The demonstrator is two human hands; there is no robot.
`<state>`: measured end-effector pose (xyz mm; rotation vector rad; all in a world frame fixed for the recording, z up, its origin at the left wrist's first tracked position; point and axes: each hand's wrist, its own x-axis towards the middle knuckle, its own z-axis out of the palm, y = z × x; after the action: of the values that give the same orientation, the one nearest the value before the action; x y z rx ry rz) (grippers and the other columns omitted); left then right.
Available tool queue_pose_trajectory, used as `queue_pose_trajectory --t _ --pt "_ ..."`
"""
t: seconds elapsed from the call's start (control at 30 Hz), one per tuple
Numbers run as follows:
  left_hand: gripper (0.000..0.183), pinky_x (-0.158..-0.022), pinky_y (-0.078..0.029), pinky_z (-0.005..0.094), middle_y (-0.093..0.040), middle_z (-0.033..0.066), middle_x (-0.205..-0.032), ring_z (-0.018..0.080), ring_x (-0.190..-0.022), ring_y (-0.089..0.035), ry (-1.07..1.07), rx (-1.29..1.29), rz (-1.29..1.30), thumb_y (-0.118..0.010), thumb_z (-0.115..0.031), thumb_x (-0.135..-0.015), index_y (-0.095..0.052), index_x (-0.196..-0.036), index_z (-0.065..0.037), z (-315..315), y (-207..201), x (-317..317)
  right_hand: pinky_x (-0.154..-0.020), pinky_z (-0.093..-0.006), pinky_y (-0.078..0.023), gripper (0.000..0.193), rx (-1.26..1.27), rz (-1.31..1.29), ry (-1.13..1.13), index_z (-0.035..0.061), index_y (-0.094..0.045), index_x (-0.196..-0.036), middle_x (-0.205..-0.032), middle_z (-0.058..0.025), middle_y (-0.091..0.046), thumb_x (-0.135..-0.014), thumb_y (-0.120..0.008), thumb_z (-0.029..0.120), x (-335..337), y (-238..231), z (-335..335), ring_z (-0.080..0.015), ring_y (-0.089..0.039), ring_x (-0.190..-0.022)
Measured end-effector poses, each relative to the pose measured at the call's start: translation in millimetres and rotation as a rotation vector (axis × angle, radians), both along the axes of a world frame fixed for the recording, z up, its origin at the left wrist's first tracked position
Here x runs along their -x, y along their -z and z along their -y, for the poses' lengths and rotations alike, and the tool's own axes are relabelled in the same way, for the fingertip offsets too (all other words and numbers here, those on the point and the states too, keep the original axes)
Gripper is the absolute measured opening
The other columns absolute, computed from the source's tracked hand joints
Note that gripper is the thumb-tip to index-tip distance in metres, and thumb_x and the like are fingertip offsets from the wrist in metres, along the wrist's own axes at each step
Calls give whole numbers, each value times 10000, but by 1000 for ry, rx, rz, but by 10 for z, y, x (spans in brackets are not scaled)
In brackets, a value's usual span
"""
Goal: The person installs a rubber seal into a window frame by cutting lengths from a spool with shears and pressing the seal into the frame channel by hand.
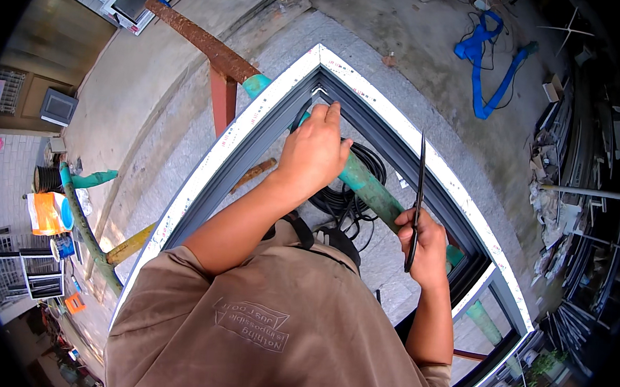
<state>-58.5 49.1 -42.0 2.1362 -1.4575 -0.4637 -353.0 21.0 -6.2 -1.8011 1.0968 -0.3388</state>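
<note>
A large window frame (pixel 253 128) with white-filmed outer faces and dark grey inner channels surrounds my arms. My left hand (pixel 313 150) reaches to its far corner, fingers bent and pressed together against the inner channel. A thin black rubber strip (pixel 302 112) curves out beside these fingers; their tips partly hide it. On the right, my right hand (pixel 427 246) is closed round a pair of black scissors (pixel 418 201), seen edge-on with the long narrow blades pointing away from me. That hand is inside the frame, near its right side.
Under the frame run a green pipe (pixel 368 179) and a rusty pipe (pixel 198 38) with a red-brown leg. Coiled black strip (pixel 345 203) lies on the ground below. A blue strap (pixel 480 76) lies at the far right. Stacked scrap and profiles (pixel 562 189) line the right side.
</note>
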Motion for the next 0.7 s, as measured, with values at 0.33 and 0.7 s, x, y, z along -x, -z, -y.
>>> queue_pose_trajectory --t 0.33,0.7 --pt "707 -961 -629 532 -638 270 -1370 462 -1175 -739 33 -53 80 -789 -216 -1006 -537 -1569 128 -13 -68 -8 -612 -322 -477 568 -7 -20 -13 8 -709 -1033 -697 -8 -607 -1100 -722 571 -17 26 22 -118 -592 -636" --pt "711 -1051 -605 527 -580 271 -1524 480 -1286 -682 46 3 144 -779 -168 -993 -522 -1585 131 -52 4 -14 -611 -317 -520 326 -86 -13 24 4 -718 -1049 -710 -41 -694 -1026 -838 306 -17 13 41 -121 -661 -633"
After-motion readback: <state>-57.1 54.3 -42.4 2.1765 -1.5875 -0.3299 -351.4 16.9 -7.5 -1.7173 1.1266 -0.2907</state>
